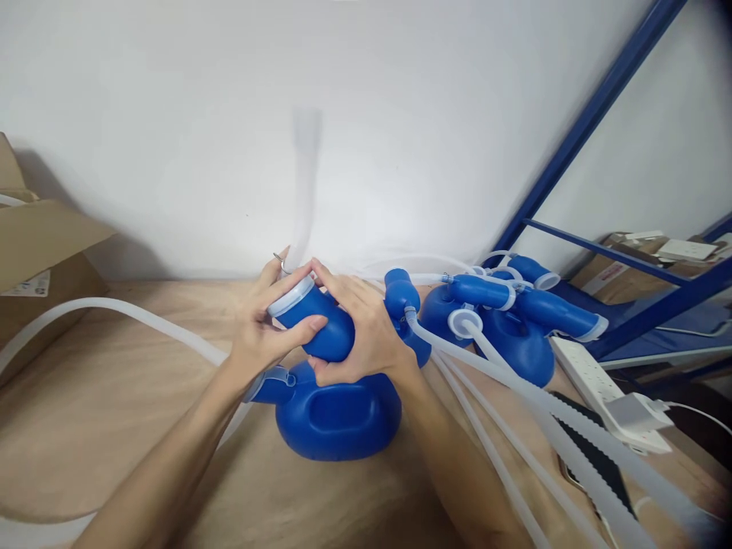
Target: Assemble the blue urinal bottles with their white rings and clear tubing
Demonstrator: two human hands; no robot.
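Both hands close around a blue plastic cup-like piece (337, 335) with a translucent white rim (293, 296). My left hand (260, 328) grips its rim end, the thumb lying along the blue side. Around the rounded other end wraps my right hand (369, 320). A translucent tube (305, 198), blurred at its top, stands up behind my left fingers against the wall; its lower end is hidden. Just beneath my hands, a blue jug (340, 438) with a moulded handle lies on its side, its neck pointing left with a translucent ring and strap (280, 375).
Several blue jugs (526, 351) and blue cup pieces (477, 290) with white hoses (497, 366) crowd the right side. A power strip (595, 381) and phone (600, 442) lie near the blue metal rack (606, 84). At left is a cardboard box (51, 236).
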